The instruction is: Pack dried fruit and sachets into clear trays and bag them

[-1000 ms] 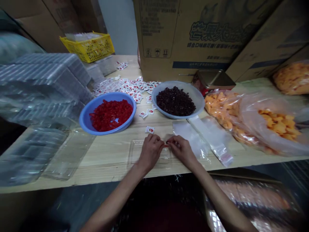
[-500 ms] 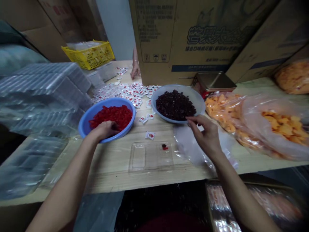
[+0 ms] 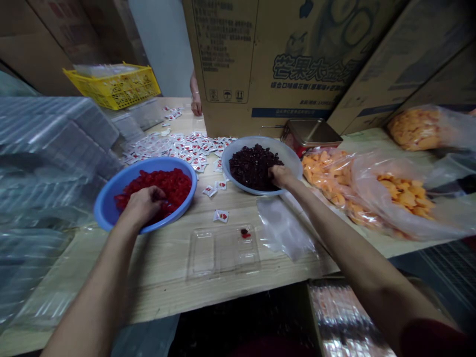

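Reaching into bowls — left hand in a blue plastic bowl of diced red fruit, right hand in a pale-blue bowl of dark dried fruit. Fingers curled, grip unseen; clear plastic tray lies between the hands, nearer the body.

The bare left forearm and bare right forearm are reaching forward and apart. The left hand is pressing downward with curled fingers, while the right hand is stretching farther out, fingers bunching downward, a dark red sleeve showing near the right elbow.
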Demonstrator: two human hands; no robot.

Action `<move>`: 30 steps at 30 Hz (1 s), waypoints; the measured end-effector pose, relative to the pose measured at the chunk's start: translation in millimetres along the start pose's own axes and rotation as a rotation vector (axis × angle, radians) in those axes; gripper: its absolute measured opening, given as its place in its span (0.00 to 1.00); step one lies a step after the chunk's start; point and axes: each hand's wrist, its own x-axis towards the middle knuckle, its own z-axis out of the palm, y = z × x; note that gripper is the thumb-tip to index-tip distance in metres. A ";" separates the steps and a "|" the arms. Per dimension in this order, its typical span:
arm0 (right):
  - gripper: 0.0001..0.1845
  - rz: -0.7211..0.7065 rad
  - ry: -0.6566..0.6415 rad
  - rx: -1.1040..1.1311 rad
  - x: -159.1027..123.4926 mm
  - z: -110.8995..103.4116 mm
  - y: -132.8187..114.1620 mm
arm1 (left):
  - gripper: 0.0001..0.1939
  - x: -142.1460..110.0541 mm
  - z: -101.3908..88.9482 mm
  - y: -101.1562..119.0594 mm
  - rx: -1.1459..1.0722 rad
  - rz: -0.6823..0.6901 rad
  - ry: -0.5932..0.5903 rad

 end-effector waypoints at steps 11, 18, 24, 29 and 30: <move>0.13 -0.010 0.340 0.528 -58.3 -20.5 -2.6 | 0.13 -111.0 12.7 96.4 -0.703 0.111 0.222; 0.06 -0.150 0.253 1.152 -198.1 46.0 -72.0 | 0.07 -193.8 107.7 120.5 -0.505 0.383 -0.124; 0.03 -0.203 0.348 0.924 -214.1 86.2 -87.4 | 0.08 -192.7 119.8 117.0 -0.167 0.512 -0.036; 0.10 -0.325 0.361 0.770 -221.1 80.9 -82.1 | 0.08 -185.3 86.3 116.7 -0.187 0.484 0.090; 0.11 -0.324 0.374 0.765 -223.7 76.6 -79.8 | 0.08 -179.5 72.5 113.2 -0.178 0.469 0.141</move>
